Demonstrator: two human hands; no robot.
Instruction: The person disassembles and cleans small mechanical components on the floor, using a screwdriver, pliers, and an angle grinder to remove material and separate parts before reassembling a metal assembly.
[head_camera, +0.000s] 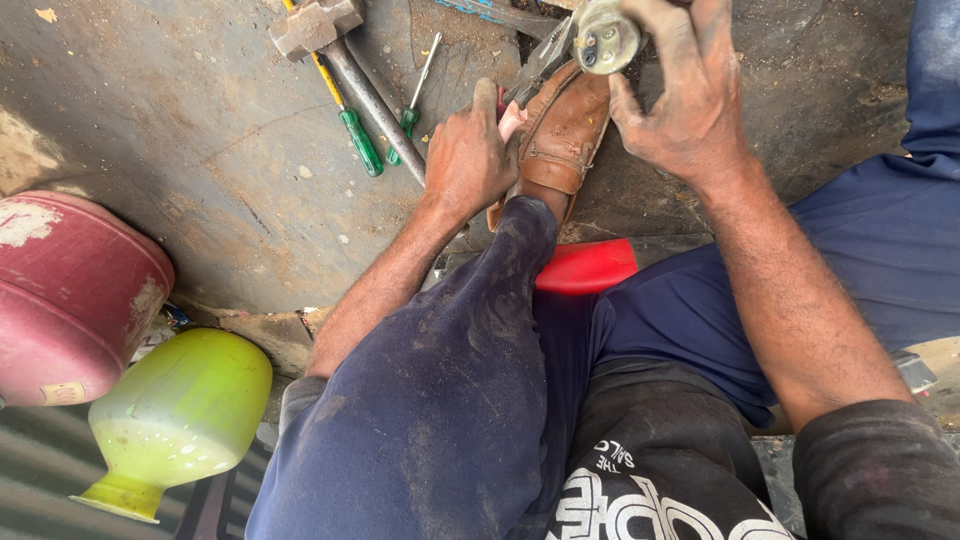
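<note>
At the top centre of the frame, the left hand (468, 160) has its fingers closed on pliers (540, 65). The right hand (685, 95) grips a round metal fitting (604, 38) between fingers and thumb, just above the brown shoe (560, 140).

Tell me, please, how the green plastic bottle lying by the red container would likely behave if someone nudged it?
The green bottle lies on its side with a rounded belly, so it would probably roll rather than slide. It looks like thin plastic, so likely light for its size and a little squashy. The red container beside it seems to touch it and may stop a roll that way.
</note>
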